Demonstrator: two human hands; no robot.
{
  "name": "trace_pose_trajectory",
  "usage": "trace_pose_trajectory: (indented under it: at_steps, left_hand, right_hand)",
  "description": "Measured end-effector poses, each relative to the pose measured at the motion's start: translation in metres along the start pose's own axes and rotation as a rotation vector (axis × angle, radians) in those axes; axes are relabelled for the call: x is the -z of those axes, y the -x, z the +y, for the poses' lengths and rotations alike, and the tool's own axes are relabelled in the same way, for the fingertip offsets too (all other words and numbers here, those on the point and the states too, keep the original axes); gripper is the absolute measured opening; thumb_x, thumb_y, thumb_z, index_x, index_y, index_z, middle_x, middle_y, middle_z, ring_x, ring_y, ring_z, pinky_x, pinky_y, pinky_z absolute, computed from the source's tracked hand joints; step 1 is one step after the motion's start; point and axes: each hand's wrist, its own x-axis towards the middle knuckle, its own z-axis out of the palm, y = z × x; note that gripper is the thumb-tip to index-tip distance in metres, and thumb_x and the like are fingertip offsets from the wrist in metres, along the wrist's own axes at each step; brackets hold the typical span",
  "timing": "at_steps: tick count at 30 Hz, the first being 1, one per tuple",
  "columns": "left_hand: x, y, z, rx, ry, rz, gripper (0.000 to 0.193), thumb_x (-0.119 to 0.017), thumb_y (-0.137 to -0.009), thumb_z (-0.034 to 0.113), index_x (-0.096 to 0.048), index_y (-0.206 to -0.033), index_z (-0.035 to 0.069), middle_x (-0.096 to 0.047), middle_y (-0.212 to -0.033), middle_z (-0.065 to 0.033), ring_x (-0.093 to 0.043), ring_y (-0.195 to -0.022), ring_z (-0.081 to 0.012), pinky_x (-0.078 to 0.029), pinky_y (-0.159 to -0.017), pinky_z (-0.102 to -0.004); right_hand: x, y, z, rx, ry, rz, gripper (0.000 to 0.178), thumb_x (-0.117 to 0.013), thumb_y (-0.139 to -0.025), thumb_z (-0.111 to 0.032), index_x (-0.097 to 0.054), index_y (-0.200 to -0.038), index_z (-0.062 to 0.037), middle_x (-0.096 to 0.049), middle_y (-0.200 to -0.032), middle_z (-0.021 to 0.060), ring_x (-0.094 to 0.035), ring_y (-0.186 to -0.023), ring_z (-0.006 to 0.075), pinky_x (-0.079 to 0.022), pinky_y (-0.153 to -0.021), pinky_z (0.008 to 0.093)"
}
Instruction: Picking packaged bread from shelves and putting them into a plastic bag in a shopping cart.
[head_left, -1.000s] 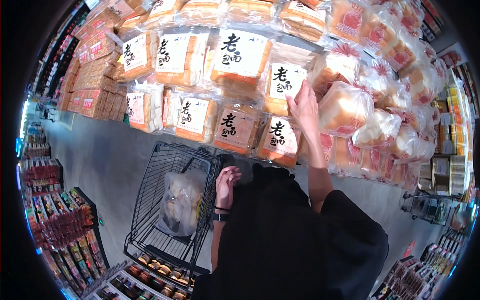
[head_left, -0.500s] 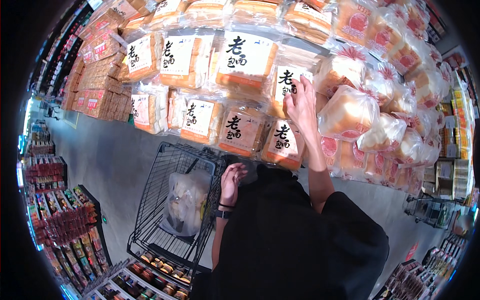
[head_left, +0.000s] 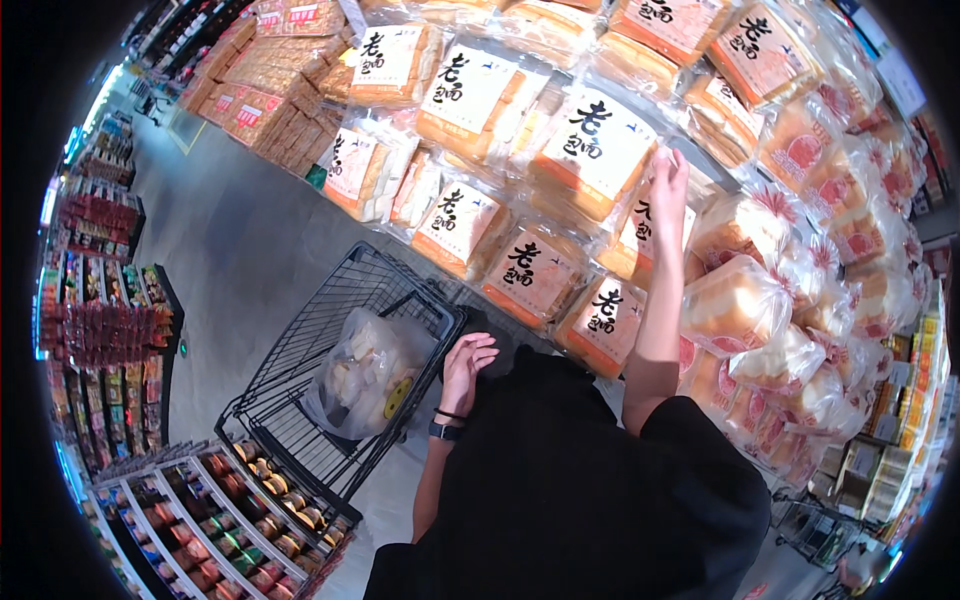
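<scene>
The right hand (head_left: 668,180) hung over the bread display with its fingers long and close together; from where I stood, I couldn't tell whether they pinched any wrapper. A pack (head_left: 585,155) lay just left of those fingers, its face tilted and too nearly square to show a long axis. A covered pack (head_left: 634,240) sat below, partly behind the forearm. The right hand was by far the nearer. The left hand (head_left: 466,368), loosely curled around nothing, was well below and left, beside the cart (head_left: 310,345).

I counted four labelled front packs (head_left: 530,278) below the grip, four in the row behind, both of those packs included, and one bag (head_left: 365,370) in the cart. Right of the grip, loaves (head_left: 737,308) crowded past counting.
</scene>
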Motion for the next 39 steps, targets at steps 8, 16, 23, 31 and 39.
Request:
trace_pose_trajectory:
  at_steps: [8,16,23,31,39]
  left_hand:
    - [0.014,0.002,0.0,-0.059,0.062,0.058,0.034,-0.05,-0.105,0.027,-0.061,-0.123,0.0,-0.069,-0.115,-0.0122,-0.069,-0.098,-0.0165,-0.052,-0.088,-0.0287]
    - [0.005,-0.005,-0.001,-0.027,0.046,0.031,0.031,-0.05,-0.104,0.021,-0.06,-0.122,-0.002,-0.069,-0.114,-0.0135,-0.07,-0.097,-0.0183,-0.053,-0.088,-0.0297]
    - [-0.004,-0.006,-0.002,0.011,-0.004,-0.028,0.032,-0.05,-0.104,0.023,-0.06,-0.123,0.0,-0.069,-0.115,-0.0121,-0.069,-0.099,-0.0169,-0.052,-0.09,-0.0289]
    - [0.001,0.005,-0.006,0.002,0.015,-0.049,0.03,-0.048,-0.104,0.018,-0.059,-0.124,-0.002,-0.068,-0.115,-0.0135,-0.069,-0.098,-0.0183,-0.054,-0.089,-0.0297]
    - [0.01,0.014,-0.006,-0.018,0.06,-0.034,0.03,-0.046,-0.104,0.015,-0.058,-0.124,-0.004,-0.068,-0.116,-0.0164,-0.07,-0.098,-0.02,-0.055,-0.089,-0.031]
  right_hand:
    - [-0.009,-0.044,-0.02,-0.283,-0.47,-0.041,0.038,-0.061,-0.101,-0.047,-0.061,-0.102,-0.0091,-0.054,-0.082,-0.0043,-0.052,-0.076,0.0068,-0.045,-0.079,0.028]
    - [-0.004,-0.045,-0.015,-0.208,-0.343,-0.031,0.036,-0.068,-0.097,-0.046,-0.059,-0.087,-0.0127,-0.055,-0.081,-0.0034,-0.051,-0.079,0.0094,-0.042,-0.079,0.0298]
    - [-0.01,-0.046,-0.016,-0.387,-0.505,-0.036,0.05,-0.064,-0.098,-0.053,-0.061,-0.116,-0.0065,-0.06,-0.101,0.0015,-0.056,-0.1,0.0153,-0.042,-0.088,0.0355]
    - [-0.006,-0.054,-0.008,-0.224,-0.449,-0.074,0.031,-0.067,-0.098,-0.044,-0.062,-0.099,-0.0133,-0.064,-0.096,0.0006,-0.058,-0.091,0.0139,-0.044,-0.082,0.0368]
    - [-0.018,-0.018,-0.039,0.017,-0.548,0.018,0.019,-0.065,-0.102,-0.021,-0.058,-0.09,-0.0079,-0.063,-0.094,0.0023,-0.059,-0.085,0.0117,-0.046,-0.079,0.0273]
